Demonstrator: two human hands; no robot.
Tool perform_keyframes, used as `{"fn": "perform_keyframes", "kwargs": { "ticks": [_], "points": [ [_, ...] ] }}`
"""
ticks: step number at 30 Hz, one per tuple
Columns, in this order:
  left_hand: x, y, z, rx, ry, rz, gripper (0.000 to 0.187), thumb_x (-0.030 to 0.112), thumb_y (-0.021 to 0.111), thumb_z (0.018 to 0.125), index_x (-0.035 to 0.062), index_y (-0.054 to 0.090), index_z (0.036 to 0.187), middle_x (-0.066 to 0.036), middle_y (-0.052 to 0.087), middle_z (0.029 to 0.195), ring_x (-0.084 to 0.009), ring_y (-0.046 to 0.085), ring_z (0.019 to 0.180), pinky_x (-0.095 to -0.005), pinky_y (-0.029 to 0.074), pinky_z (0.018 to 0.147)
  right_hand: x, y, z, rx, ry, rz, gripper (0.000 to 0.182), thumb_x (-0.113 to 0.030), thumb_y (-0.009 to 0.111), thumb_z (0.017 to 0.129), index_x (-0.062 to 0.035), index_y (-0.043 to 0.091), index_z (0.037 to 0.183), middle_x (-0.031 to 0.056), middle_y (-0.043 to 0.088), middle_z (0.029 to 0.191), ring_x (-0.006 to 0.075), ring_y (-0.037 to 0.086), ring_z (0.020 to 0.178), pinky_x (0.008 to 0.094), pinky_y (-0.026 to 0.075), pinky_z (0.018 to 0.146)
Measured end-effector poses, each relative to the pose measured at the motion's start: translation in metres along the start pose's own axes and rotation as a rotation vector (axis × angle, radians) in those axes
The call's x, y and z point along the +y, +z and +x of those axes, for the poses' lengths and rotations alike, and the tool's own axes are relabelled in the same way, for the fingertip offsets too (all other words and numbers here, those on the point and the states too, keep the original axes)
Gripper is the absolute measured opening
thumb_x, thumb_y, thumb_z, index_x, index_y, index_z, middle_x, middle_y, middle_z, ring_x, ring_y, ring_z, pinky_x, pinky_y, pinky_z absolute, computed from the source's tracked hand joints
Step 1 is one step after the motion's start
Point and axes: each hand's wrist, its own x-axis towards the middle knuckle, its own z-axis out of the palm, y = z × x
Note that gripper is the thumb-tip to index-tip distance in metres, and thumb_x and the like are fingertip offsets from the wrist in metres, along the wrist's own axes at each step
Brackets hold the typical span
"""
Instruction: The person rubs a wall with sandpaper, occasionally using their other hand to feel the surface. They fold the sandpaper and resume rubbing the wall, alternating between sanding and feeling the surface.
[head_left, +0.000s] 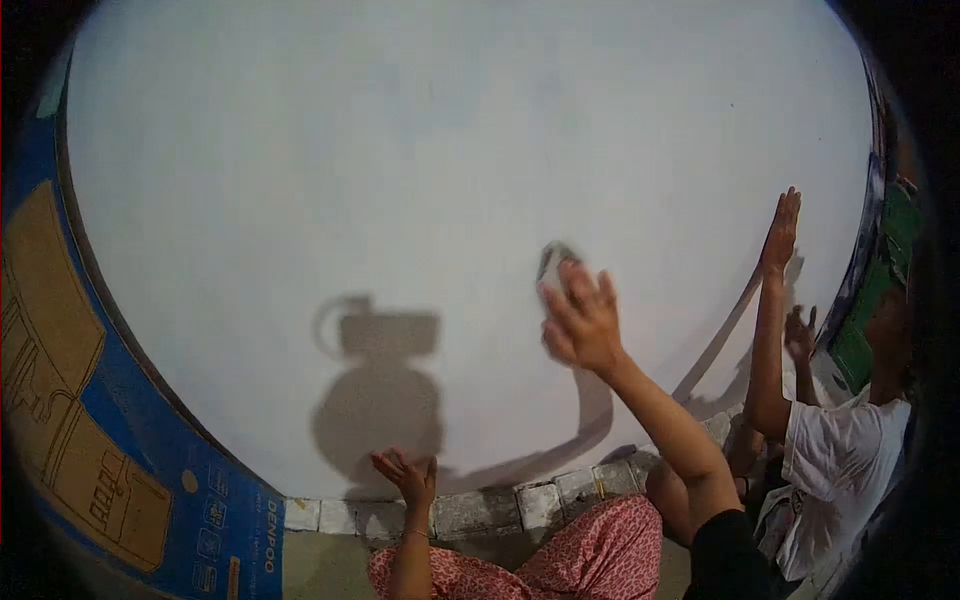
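Observation:
A large white board (480,180) stands upright in front of me. My right hand (585,325) reaches up to its middle, with fingers bent over a small grey-white cloth (550,262) pressed against the surface. The hand and cloth are blurred, and part of the cloth is hidden behind the fingers. Lower down, my left hand (408,478) is open with its fingers spread, near the board's bottom edge, and holds nothing.
A blue and brown cardboard box (225,500) borders the board on the left. Grey paving blocks (480,512) run along its foot. Close on my right sits another person in a white shirt (840,450), one hand (783,230) raised flat against the board.

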Motion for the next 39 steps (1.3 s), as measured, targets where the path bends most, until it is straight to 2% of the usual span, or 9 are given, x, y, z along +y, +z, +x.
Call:
{"fn": "perform_keyframes", "kwargs": {
  "ticks": [4, 7, 10, 16, 20, 28, 32, 34, 39],
  "points": [
    [-0.002, 0.008, -0.004, -0.001, -0.029, -0.007, 0.101, 0.066, 0.046, 0.085, 0.0134, -0.012, 0.149, -0.023, -0.022, 0.15, -0.0456, -0.017, 0.138, -0.0645, -0.001, 0.107, -0.004, -0.003, 0.024, 0.256, 0.344, 0.074, 0.059, -0.026, 0.055, 0.084, -0.0096, 0.042, 0.14, 0.0233, 0.026, 0.149, 0.0346, 0.023, 0.14, 0.0582, 0.005, 0.109],
    [-0.001, 0.011, -0.003, -0.009, -0.037, 0.063, 0.102, 0.066, 0.047, 0.085, 0.0116, -0.011, 0.149, -0.023, -0.022, 0.15, -0.047, -0.016, 0.138, -0.0652, 0.0, 0.107, -0.034, 0.007, -0.004, -0.226, -0.026, 0.112, 0.061, -0.039, 0.059, 0.084, -0.0185, 0.043, 0.139, 0.0145, 0.03, 0.15, 0.0272, 0.025, 0.14, 0.0569, 0.006, 0.11],
    [0.003, 0.009, -0.003, 0.033, -0.031, 0.007, 0.1, 0.064, 0.048, 0.085, 0.0117, -0.009, 0.149, -0.023, -0.022, 0.15, -0.0473, -0.016, 0.138, -0.0658, 0.0, 0.106, -0.026, 0.009, -0.003, -0.205, -0.209, 0.047, 0.057, -0.038, 0.058, 0.085, -0.0207, 0.045, 0.138, 0.0118, 0.035, 0.148, 0.0267, 0.03, 0.138, 0.0555, 0.013, 0.11],
    [0.001, 0.011, -0.001, 0.074, -0.016, -0.027, 0.098, 0.064, 0.049, 0.085, 0.0112, -0.003, 0.15, -0.026, -0.02, 0.15, -0.047, -0.015, 0.138, -0.0649, 0.0, 0.106, -0.025, -0.011, 0.039, 0.167, 0.369, 0.066, 0.063, -0.028, 0.056, 0.083, -0.0076, 0.04, 0.14, 0.0243, 0.027, 0.148, 0.033, 0.026, 0.139, 0.0578, 0.004, 0.11],
    [0.002, 0.009, -0.002, 0.005, -0.049, 0.012, 0.098, 0.061, 0.048, 0.087, 0.0132, -0.011, 0.149, -0.024, -0.02, 0.151, -0.0439, -0.016, 0.139, -0.062, -0.004, 0.108, -0.038, 0.0, 0.01, -0.155, -0.13, 0.078, 0.059, -0.035, 0.058, 0.084, -0.0197, 0.044, 0.139, 0.0116, 0.032, 0.149, 0.028, 0.028, 0.139, 0.056, 0.006, 0.111],
    [0.008, 0.005, 0.0, 0.021, -0.016, -0.008, 0.097, 0.062, 0.048, 0.087, 0.0147, -0.008, 0.149, -0.028, -0.017, 0.15, -0.0472, -0.013, 0.138, -0.0649, -0.001, 0.107, -0.003, -0.015, 0.069, 0.353, 0.421, 0.087, 0.057, -0.022, 0.051, 0.088, -0.011, 0.039, 0.142, 0.0195, 0.021, 0.152, 0.0346, 0.018, 0.141, 0.0594, 0.003, 0.109],
    [0.016, -0.005, 0.026, 0.116, 0.097, 0.142, 0.093, 0.063, 0.046, 0.087, 0.0142, -0.001, 0.15, -0.028, -0.013, 0.15, -0.0487, -0.008, 0.138, -0.0664, 0.001, 0.106, -0.05, 0.011, 0.041, -0.316, -0.173, 0.045, 0.06, -0.036, 0.054, 0.088, -0.0181, 0.038, 0.142, 0.0091, 0.023, 0.154, 0.0228, 0.022, 0.141, 0.0599, 0.004, 0.109],
    [0.026, -0.02, 0.066, 0.224, 0.121, 0.187, 0.084, 0.061, 0.043, 0.089, 0.0117, 0.012, 0.15, -0.027, -0.007, 0.151, -0.0502, -0.001, 0.138, -0.068, 0.003, 0.106, -0.062, 0.025, 0.037, -0.315, -0.446, 0.102, 0.058, -0.04, 0.054, 0.087, -0.021, 0.041, 0.14, 0.0041, 0.028, 0.152, 0.019, 0.025, 0.14, 0.0587, 0.007, 0.11],
    [0.083, -0.127, 0.22, 0.436, 0.287, 0.054, 0.069, 0.047, 0.045, 0.093, 0.0096, 0.025, 0.147, -0.025, 0.01, 0.152, -0.0452, 0.011, 0.139, -0.0652, 0.006, 0.107, -0.041, -0.016, 0.129, 0.224, 0.129, -0.038, 0.055, -0.026, 0.051, 0.087, -0.0147, 0.042, 0.14, 0.0124, 0.031, 0.15, 0.0274, 0.024, 0.141, 0.0572, 0.004, 0.11]
  ]
}}
